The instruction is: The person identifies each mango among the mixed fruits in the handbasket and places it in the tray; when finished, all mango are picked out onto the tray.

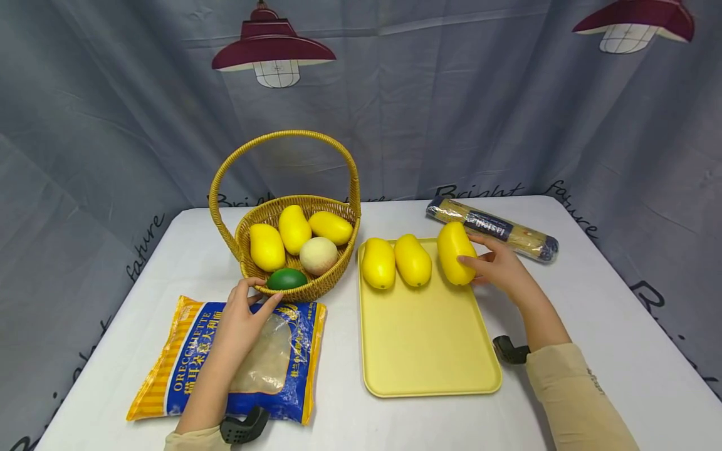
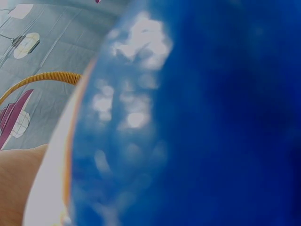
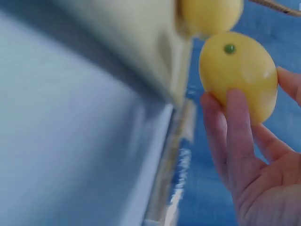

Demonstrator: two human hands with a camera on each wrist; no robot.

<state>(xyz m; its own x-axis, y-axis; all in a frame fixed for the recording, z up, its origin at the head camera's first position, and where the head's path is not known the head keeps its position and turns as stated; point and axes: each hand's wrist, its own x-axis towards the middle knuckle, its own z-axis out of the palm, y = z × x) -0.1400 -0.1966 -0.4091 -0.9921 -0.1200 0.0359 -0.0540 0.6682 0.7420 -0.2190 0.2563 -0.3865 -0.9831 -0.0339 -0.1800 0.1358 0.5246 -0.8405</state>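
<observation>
My right hand (image 1: pixel 496 266) grips a yellow mango (image 1: pixel 455 253) at the upper right corner of the pale yellow tray (image 1: pixel 429 338). In the right wrist view, thumb and fingers lie around that mango (image 3: pixel 240 70), its green tip showing. Two more mangoes, one at the left (image 1: pixel 378 263) and one in the middle (image 1: pixel 413 260), lie side by side at the tray's far end. My left hand (image 1: pixel 242 322) holds the near rim of the wicker basket (image 1: pixel 329 285), its fingers beside a smooth green fruit (image 1: pixel 286 279). A blue bag fills most of the left wrist view.
Several mangoes (image 1: pixel 293 230) and a pale peach (image 1: pixel 318 255) lie in the basket, under its tall handle (image 1: pixel 284 133). A blue and yellow bag of orecchiette (image 1: pixel 307 376) lies beneath my left forearm. A spaghetti packet (image 1: pixel 496 227) lies behind the tray.
</observation>
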